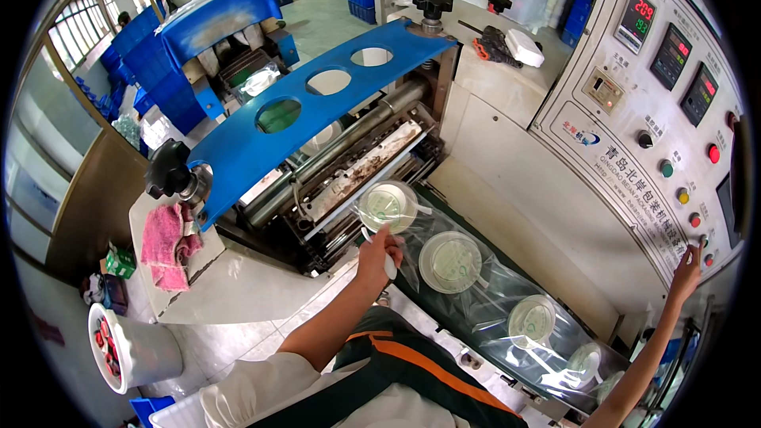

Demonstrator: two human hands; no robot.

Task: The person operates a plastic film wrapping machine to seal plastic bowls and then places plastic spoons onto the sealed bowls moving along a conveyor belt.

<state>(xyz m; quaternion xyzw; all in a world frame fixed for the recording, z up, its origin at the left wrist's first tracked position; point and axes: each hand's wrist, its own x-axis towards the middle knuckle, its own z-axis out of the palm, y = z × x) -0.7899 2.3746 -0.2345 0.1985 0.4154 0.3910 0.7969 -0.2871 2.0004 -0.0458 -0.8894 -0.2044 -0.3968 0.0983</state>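
My left hand [377,258] is closed around a slim white-handled tool [389,267]; its kind is hard to make out. It hovers beside the nearest of several clear round packs with pale green-printed labels [387,206], where the film leaves the roller machine. More packs, such as one in the middle [450,262] and another farther right [532,321], lie joined in clear plastic film [491,297] on a dark green conveyor belt [415,289]. At the far right, my right hand [688,271] reaches up to the control panel [602,123], a finger extended at its lower small buttons.
A blue plate with round holes [311,79] spans the rollers, with black knobs [167,169] at its ends. A pink cloth [168,246] lies on the machine's left corner. A white bucket [143,353] stands lower left. Dark gloves [497,47] rest on the cabinet top.
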